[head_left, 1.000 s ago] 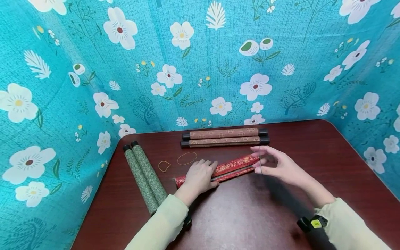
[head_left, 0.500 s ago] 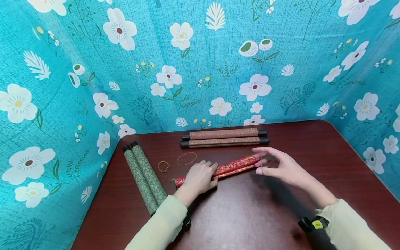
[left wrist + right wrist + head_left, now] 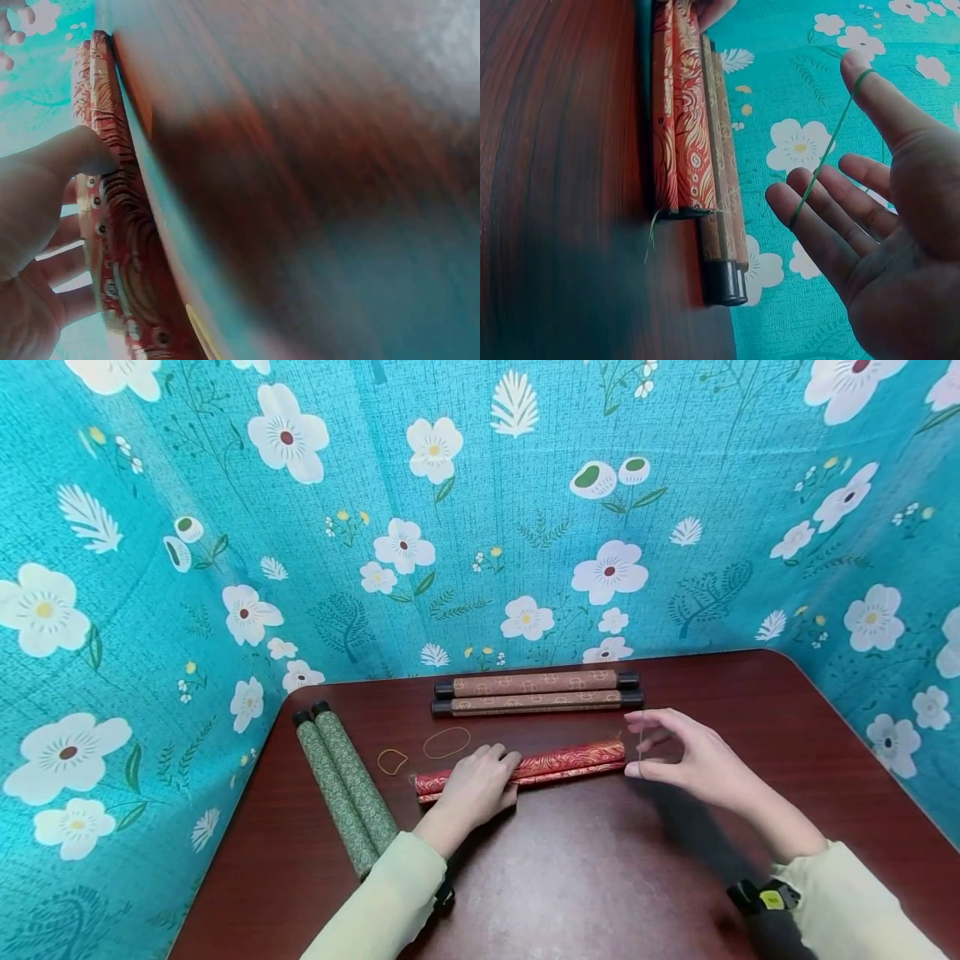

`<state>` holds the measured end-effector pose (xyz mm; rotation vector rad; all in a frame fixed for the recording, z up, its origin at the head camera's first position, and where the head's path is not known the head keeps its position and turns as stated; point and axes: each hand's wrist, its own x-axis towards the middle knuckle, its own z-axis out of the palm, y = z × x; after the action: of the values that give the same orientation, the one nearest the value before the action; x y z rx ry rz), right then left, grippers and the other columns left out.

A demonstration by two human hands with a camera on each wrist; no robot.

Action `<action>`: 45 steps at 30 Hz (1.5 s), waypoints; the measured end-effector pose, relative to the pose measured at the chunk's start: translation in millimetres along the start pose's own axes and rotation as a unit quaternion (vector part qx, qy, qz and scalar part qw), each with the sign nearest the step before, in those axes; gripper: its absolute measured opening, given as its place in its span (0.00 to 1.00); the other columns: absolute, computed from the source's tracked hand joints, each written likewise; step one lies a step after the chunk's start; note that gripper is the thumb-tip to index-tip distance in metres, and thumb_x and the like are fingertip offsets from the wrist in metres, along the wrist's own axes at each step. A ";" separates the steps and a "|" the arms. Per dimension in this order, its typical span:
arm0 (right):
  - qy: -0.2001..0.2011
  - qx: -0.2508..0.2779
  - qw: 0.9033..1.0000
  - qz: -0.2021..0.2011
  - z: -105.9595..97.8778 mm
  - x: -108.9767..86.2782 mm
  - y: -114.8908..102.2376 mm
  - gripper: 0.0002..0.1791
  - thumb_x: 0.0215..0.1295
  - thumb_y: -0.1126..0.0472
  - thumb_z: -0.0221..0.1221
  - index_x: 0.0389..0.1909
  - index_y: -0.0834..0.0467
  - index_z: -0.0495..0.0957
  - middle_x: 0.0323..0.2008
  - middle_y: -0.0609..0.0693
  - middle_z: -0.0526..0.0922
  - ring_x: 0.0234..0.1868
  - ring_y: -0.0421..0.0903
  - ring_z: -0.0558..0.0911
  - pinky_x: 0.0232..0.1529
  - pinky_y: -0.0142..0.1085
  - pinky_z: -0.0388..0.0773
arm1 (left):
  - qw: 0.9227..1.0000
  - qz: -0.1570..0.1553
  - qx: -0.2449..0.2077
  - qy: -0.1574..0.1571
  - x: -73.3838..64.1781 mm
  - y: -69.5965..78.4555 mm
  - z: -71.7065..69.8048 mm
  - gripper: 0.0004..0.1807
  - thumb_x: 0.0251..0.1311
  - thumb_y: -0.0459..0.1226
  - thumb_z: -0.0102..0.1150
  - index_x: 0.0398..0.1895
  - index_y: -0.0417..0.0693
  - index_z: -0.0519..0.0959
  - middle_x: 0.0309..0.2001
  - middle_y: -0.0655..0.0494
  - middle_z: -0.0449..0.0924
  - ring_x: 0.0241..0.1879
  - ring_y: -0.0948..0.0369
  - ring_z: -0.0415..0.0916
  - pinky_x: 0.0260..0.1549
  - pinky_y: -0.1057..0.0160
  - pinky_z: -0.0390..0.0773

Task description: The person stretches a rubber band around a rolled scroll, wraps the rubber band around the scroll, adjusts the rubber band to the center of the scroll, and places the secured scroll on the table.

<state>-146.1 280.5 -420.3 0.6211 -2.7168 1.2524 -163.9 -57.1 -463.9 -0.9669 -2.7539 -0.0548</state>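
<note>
A red scroll (image 3: 570,762) with gold patterning, rolled into two side-by-side rolls, lies on the table. My left hand (image 3: 478,785) grips it near its left end; in the left wrist view the thumb (image 3: 79,150) lies along one side and the fingers reach round the other. Off the scroll's right end, my right hand (image 3: 693,760) is spread. A thin rubber band (image 3: 829,150), green in the right wrist view, is stretched between its thumb and a fingertip. The scroll's right end (image 3: 682,202) shows loose threads and stands apart from that hand.
Two brown patterned rolls (image 3: 536,692) with black ends lie at the back. Two green rolls (image 3: 348,785) slant along the left. Two loose rubber bands (image 3: 447,742) rest between them. A blue flowered cloth (image 3: 450,527) rises behind the dark wooden table (image 3: 570,868).
The red scroll's rolls have come together and it has turned slightly, its right end now nearer me. My right hand, with the rubber band, has moved right, off the scroll's end.
</note>
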 end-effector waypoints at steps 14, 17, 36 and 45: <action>0.048 -0.070 0.996 -0.016 -9.6 -0.1 -0.2 0.37 0.52 0.58 0.84 0.63 0.57 0.80 0.51 0.50 0.83 0.44 0.45 0.84 0.40 0.26 0.83 | 0.994 0.027 -0.008 0.108 -0.9 -10.8 -15.3 0.24 0.59 0.39 0.76 0.59 0.48 0.82 0.48 0.52 0.84 0.44 0.53 0.84 0.42 0.55 0.87; 0.056 -0.066 0.996 -0.023 -10.3 1.9 -0.8 0.38 0.51 0.59 0.84 0.64 0.58 0.80 0.52 0.52 0.82 0.45 0.45 0.84 0.42 0.20 0.80 | 0.991 0.027 -0.012 0.131 -2.6 -13.2 -21.1 0.27 0.59 0.38 0.76 0.63 0.48 0.82 0.50 0.52 0.84 0.45 0.53 0.84 0.44 0.54 0.86; 0.072 -0.012 0.997 -0.027 -18.9 18.5 -22.6 0.41 0.56 0.62 0.81 0.72 0.57 0.75 0.62 0.54 0.78 0.51 0.33 0.77 0.51 0.14 0.73 | 0.955 0.063 0.021 0.289 -4.6 -21.2 -44.6 0.30 0.56 0.34 0.76 0.65 0.51 0.84 0.56 0.51 0.86 0.60 0.50 0.84 0.65 0.44 0.79; 0.059 -0.013 0.998 -0.033 -20.5 22.2 -27.1 0.41 0.55 0.62 0.81 0.70 0.56 0.76 0.61 0.53 0.78 0.51 0.39 0.77 0.50 0.15 0.74 | 0.937 0.088 0.071 0.331 -4.8 -22.7 -44.4 0.31 0.58 0.36 0.77 0.68 0.55 0.83 0.57 0.49 0.87 0.61 0.49 0.84 0.66 0.41 0.78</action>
<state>-157.5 272.7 -382.1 0.6067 -2.5913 1.1961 -165.7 -82.7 -420.8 -0.9366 -2.0211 -0.1240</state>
